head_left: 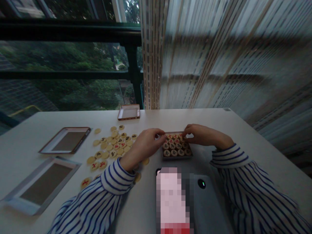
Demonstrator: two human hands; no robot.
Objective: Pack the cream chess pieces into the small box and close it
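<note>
A small open box holds rows of round Chinese chess pieces, black characters in the nearer rows and red ones farther back. My left hand reaches over from the left, its thumb and forefinger closed together at the box's far left corner. At the far right corner my right hand has thumb and forefinger pinched against the end of the back row. What either pinch holds is hidden by the fingers. Left of the box, loose chess pieces lie scattered, some face up, others blank side up; my left forearm covers part of them.
Two open trays, a brown-rimmed one and a white one, lie at the left. A small lid-like tray stands at the back edge. Near me are a phone with a blurred screen and a grey device. Behind the white table are railing and curtain.
</note>
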